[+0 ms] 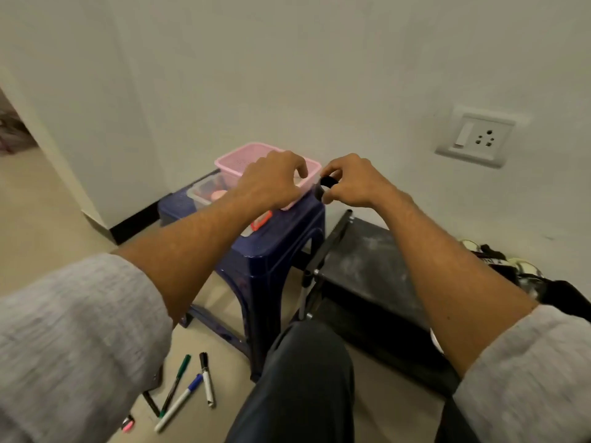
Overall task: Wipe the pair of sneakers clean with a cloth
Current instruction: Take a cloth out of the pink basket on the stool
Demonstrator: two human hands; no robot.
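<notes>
Busy at the pink basket (237, 160), sneakers (524, 269) untouched
Your right hand (350, 182) pinches a small black object (325, 186); your left hand (271, 179) curls into the pink basket, grip unclear. The sneakers lie far right; a tug could topple the pink basket.

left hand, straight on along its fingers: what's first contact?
Probably the pink perforated plastic basket on the blue plastic stool: the left hand points down into its open top, fingers curled. Depth is unclear; it may already touch it.

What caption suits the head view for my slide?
Left hand at a pink basket on a blue stool; right hand pinches a small black object; sneakers lie untouched by the wall.
</notes>
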